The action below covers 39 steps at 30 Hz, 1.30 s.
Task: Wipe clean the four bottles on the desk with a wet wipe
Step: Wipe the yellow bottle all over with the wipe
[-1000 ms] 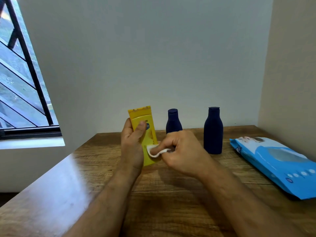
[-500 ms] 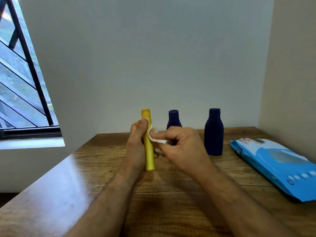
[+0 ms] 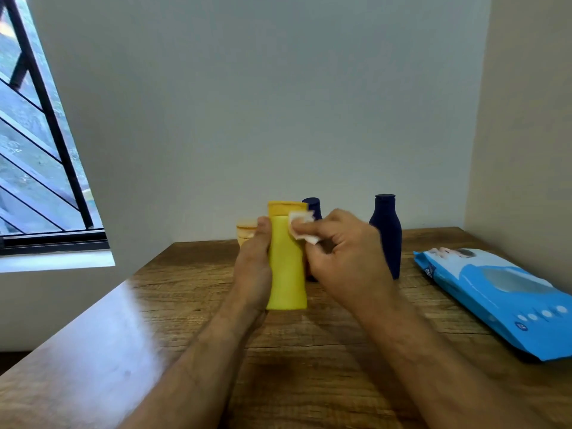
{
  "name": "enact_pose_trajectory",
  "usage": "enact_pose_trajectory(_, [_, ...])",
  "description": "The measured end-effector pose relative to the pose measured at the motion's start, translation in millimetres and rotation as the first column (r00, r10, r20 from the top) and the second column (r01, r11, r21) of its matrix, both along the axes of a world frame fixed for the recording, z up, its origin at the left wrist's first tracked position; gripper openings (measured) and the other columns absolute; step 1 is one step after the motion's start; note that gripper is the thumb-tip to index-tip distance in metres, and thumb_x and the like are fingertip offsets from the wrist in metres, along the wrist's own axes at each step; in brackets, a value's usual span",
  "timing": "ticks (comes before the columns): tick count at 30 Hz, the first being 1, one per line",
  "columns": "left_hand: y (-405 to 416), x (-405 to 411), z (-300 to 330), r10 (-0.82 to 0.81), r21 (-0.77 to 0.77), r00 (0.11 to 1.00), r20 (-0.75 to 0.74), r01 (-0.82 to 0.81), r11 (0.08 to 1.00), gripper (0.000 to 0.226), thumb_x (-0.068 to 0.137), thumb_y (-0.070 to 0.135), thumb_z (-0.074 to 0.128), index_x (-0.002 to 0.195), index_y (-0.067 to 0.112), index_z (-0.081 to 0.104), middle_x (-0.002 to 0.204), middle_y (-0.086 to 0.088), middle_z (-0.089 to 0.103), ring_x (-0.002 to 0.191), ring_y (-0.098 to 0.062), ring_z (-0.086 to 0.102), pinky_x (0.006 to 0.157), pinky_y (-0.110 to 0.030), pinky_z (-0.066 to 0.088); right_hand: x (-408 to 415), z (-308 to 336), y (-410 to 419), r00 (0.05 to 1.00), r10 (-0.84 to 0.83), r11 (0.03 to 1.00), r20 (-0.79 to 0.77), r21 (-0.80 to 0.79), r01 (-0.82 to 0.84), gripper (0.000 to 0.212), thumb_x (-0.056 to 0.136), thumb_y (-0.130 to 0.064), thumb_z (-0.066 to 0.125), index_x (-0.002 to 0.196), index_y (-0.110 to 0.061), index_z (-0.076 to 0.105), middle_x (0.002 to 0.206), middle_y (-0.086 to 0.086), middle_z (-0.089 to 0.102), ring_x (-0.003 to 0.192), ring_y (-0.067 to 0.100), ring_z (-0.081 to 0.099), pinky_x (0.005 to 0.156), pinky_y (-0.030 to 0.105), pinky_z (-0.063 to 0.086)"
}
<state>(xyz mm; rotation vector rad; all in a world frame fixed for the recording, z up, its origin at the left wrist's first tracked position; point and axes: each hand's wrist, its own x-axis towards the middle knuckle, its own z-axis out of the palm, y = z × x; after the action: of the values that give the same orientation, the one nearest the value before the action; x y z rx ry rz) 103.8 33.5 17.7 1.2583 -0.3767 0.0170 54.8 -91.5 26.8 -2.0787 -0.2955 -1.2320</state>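
Counting left to right, four bottles show: one small tan bottle (image 3: 246, 232) half hidden behind the left hand (image 3: 254, 267), one yellow bottle (image 3: 287, 267), and two dark blue bottles, the nearer one (image 3: 312, 206) mostly hidden, the other (image 3: 386, 233) upright on the bench (image 3: 340, 351). The left hand's fingers clamp the yellow bottle upright. The right hand (image 3: 346, 258) pinches one wet wipe (image 3: 301, 229) against its upper right side. One blue wipes pack (image 3: 501, 298) lies far right.

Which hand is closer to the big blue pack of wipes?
Right. The right hand, pinching the wet wipe against the yellow bottle, is on the blue wipes pack's side; the left hand grips the bottle farther away.
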Motion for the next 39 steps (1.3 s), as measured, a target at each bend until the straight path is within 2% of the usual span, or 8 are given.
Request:
enact_pose_trajectory(6, [10.4, 14.9, 6.5, 0.154, -0.23, 0.988, -0.001, -0.15, 0.961, 0.064, 0.104, 0.055, 0.032, 0.103, 0.001, 0.068, 0.087, -0.016, 0.076, 0.071, -0.024, 0.072, 0.066, -0.039, 0.061, -5.0, -1.7, 7.3, 0.936, 0.169, 0.931, -0.308, -0.261, -0.254, 0.028, 0.081, -0.008, 0.068, 0.1, -0.025, 0.078, 0.082, -0.03, 0.05, 0.079, -0.012, 0.053, 0.066, 0.004, 0.042])
enact_pose_trajectory(11, [5.4, 7.8, 2.4, 0.225, 0.074, 0.973, 0.039, -0.228, 0.971, 0.055, 0.099, 0.058, 0.037, 0.079, 0.014, 0.062, 0.063, -0.002, 0.069, 0.057, -0.01, 0.066, 0.056, -0.025, 0.056, -0.9, 0.3, 3.3, 0.993, 0.092, 0.996, -0.069, -0.012, -0.093, 0.023, 0.085, -0.013, 0.069, 0.102, -0.027, 0.077, 0.084, -0.009, 0.061, 0.072, 0.004, 0.056, 0.061, 0.014, 0.047])
enact_pose_trajectory(15, [0.2, -4.0, 1.2, 0.114, 0.186, 0.993, 0.013, -0.115, 0.976, 0.074, 0.08, 0.072, 0.038, 0.099, 0.009, 0.069, 0.093, -0.018, 0.076, 0.081, -0.028, 0.072, 0.074, -0.039, 0.06, 1.4, 2.9, 0.4, 0.999, 0.046, 0.985, 0.013, 0.169, -0.047, 0.022, 0.088, -0.014, 0.067, 0.106, -0.025, 0.076, 0.083, -0.007, 0.061, 0.067, 0.003, 0.052, 0.057, 0.01, 0.039])
enact_pose_trajectory(19, [4.3, -4.6, 5.0, 0.038, 0.016, 0.999, -0.037, -0.038, 0.999, 0.074, 0.072, 0.074, 0.049, 0.108, 0.012, 0.068, 0.103, -0.019, 0.075, 0.096, -0.036, 0.073, 0.086, -0.051, 0.059, -2.9, 1.4, 7.8, 0.974, 0.208, 0.959, -0.09, 0.216, -0.185, 0.022, 0.085, -0.011, 0.07, 0.102, -0.023, 0.077, 0.082, -0.009, 0.066, 0.072, 0.002, 0.057, 0.058, 0.011, 0.044])
enact_pose_trajectory(24, [16.1, 4.9, 10.5, -0.111, -0.267, 0.983, -0.143, 0.07, 0.961, 0.079, 0.068, 0.064, 0.064, 0.115, 0.002, 0.053, 0.088, -0.02, 0.062, 0.078, -0.034, 0.072, 0.066, -0.054, 0.061, -7.3, 3.3, 11.0, 0.889, 0.386, 0.92, -0.246, 0.176, -0.35, 0.02, 0.083, -0.007, 0.071, 0.093, -0.022, 0.079, 0.087, -0.012, 0.074, 0.081, 0.002, 0.066, 0.062, 0.014, 0.05])
enact_pose_trajectory(27, [14.3, 10.7, 5.6, -0.083, -0.232, 0.992, -0.09, 0.06, 0.971, 0.087, 0.067, 0.051, 0.089, 0.125, -0.001, 0.05, 0.104, -0.019, 0.058, 0.091, -0.039, 0.063, 0.086, -0.061, 0.055, -4.8, 4.6, 7.4, 0.936, 0.314, 0.922, -0.16, 0.288, -0.26, 0.017, 0.086, -0.012, 0.07, 0.092, -0.026, 0.079, 0.086, -0.014, 0.075, 0.084, 0.001, 0.068, 0.068, 0.02, 0.057])
enact_pose_trajectory(31, [15.5, 8.3, 4.2, -0.024, -0.289, 0.998, -0.057, 0.007, 0.957, 0.027, 0.082, 0.044, 0.065, 0.083, 0.018, 0.06, 0.065, -0.003, 0.05, 0.05, -0.015, 0.047, 0.044, -0.023, 0.04, 3.4, 7.0, -3.4, 0.968, 0.212, 0.832, -0.132, 0.545, -0.108, 0.012, 0.087, -0.021, 0.072, 0.096, -0.027, 0.078, 0.086, -0.012, 0.074, 0.082, 0.007, 0.069, 0.065, 0.029, 0.06])
enact_pose_trajectory(39, [7.0, 8.2, 8.1, 0.191, -0.326, 0.981, 0.03, -0.171, 0.93, 0.027, 0.104, 0.036, 0.038, 0.101, 0.015, 0.055, 0.077, -0.004, 0.061, 0.068, -0.014, 0.061, 0.062, -0.028, 0.053, -4.1, 3.1, 11.8, 0.912, 0.331, 0.91, -0.244, 0.339, -0.239, 0.013, 0.087, -0.02, 0.07, 0.095, -0.026, 0.078, 0.093, -0.012, 0.073, 0.088, 0.004, 0.064, 0.066, 0.016, 0.051])
